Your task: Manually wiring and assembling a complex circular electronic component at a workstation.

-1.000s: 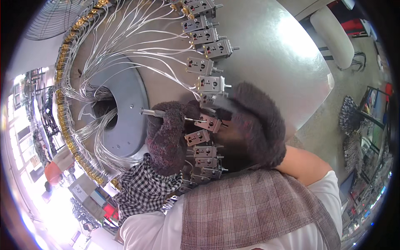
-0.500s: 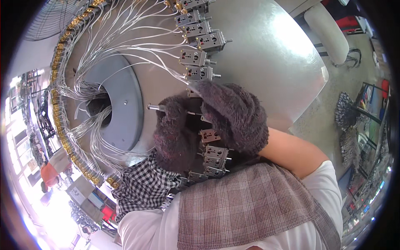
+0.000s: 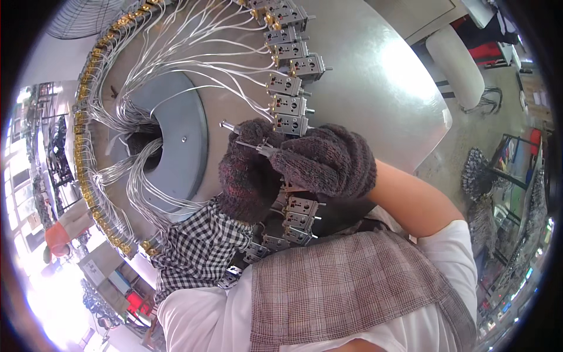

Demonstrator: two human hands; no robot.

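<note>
Here your left hand (image 3: pixel 249 176) is curled shut around a thin metal pin (image 3: pixel 243 134), and your right hand (image 3: pixel 328 159) pinches closed on its other end, just below the ring of small metal blocks (image 3: pixel 289 104). The pin looks light, stiff and slick, so grip its shank. The grey round table (image 3: pixel 375 76) carries the blocks and white wires (image 3: pixel 176 64); I see no container, though gloves hide some.

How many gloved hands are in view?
2: the left hand and the right hand, meeting at the ring of metal blocks on the round table.
</note>
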